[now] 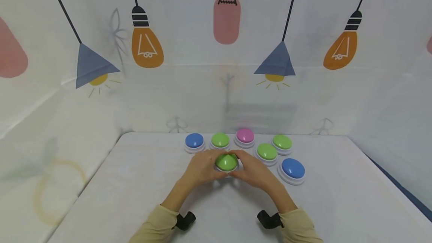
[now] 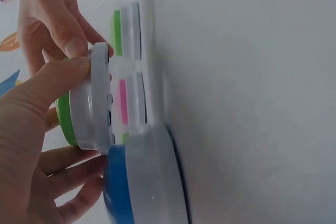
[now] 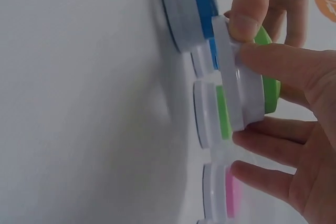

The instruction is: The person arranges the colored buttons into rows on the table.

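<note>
Both hands hold one round push button with a green dome and white base. My left hand grips its left side and my right hand its right side, fingertips meeting at the far edge and thumbs at the near edge. The left wrist view shows the white base raised off the tabletop, its underside in sight. Thumbs press its rim in both wrist views, and in the right wrist view the fingers reach past the base. A large blue button appears close to it in the left wrist view.
Behind the hands stand a blue button, a green one and a pink one. Two green buttons and a blue one are at right. All rest on the white table, before a lamp-printed backdrop.
</note>
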Available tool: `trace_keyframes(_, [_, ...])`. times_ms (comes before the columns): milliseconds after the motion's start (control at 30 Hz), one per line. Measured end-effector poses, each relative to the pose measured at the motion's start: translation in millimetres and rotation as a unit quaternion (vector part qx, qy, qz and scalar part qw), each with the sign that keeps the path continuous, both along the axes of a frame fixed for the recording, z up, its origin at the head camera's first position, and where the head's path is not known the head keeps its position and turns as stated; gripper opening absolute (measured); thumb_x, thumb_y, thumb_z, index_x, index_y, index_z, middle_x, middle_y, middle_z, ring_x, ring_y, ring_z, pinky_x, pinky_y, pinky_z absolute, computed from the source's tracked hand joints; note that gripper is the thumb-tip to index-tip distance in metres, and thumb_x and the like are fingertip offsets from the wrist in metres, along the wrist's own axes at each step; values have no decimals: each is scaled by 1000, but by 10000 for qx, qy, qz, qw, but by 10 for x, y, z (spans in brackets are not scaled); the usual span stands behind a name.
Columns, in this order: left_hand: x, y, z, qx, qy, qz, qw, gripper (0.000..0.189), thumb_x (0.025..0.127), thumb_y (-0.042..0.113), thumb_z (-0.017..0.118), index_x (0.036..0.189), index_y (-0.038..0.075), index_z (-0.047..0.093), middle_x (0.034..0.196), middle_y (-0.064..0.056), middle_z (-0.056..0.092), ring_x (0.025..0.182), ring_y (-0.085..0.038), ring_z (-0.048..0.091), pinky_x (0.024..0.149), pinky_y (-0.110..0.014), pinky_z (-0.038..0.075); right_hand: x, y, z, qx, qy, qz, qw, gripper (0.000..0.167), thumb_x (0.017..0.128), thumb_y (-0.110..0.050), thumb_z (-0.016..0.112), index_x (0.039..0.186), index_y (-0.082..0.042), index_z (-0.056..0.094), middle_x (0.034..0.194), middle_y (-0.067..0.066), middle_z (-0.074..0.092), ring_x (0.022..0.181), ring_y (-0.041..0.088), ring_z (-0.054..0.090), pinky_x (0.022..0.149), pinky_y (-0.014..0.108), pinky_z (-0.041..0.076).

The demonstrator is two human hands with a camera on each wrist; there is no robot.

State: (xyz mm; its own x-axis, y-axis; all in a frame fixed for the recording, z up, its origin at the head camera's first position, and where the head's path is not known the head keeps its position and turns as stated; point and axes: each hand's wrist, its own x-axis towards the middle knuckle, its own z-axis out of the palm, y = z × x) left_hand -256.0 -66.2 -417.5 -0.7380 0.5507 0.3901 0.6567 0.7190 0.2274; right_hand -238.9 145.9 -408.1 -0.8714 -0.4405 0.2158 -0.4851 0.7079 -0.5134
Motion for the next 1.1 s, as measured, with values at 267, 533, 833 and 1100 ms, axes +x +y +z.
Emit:
trace_keyframes(267, [51, 133, -57, -88, -207, 72, 9997, 63, 77, 53, 79, 129, 22, 62, 121, 7, 69, 104, -13, 65, 79, -33, 44, 40, 115, -13, 197, -259, -111, 9994, 60, 82, -24, 80, 135, -11, 54, 130, 5, 61, 120, 22, 58, 100, 44, 48])
trace_keyframes(533, [50, 237, -110, -169, -230, -26, 9996, 65, 77, 50, 80, 132, 20, 61, 125, 6, 67, 111, -10, 62, 85, -36, 42, 36, 198, -12, 187, -426, -88, 9989, 56, 79, -22, 82, 126, -10, 54, 116, 0, 61, 107, 15, 60, 94, 42, 51])
trace_keyframes(833, [62, 251, -149, -324, -443, -40, 9985, 66, 77, 50, 80, 132, 21, 60, 127, 6, 67, 112, -8, 62, 86, -36, 42, 23, 208, -38, 345, -765, 5, 9965, 56, 79, -23, 82, 125, -9, 54, 114, 2, 62, 105, 16, 61, 92, 41, 52])
trace_keyframes(1100, [51, 258, -181, -432, -453, -12, 9980, 66, 76, 51, 81, 131, 21, 60, 126, 5, 67, 112, -9, 62, 87, -36, 42, 22, 196, -58, 307, -987, 5, 9946, 58, 79, -24, 83, 126, -10, 52, 115, 3, 61, 105, 16, 59, 93, 42, 51])
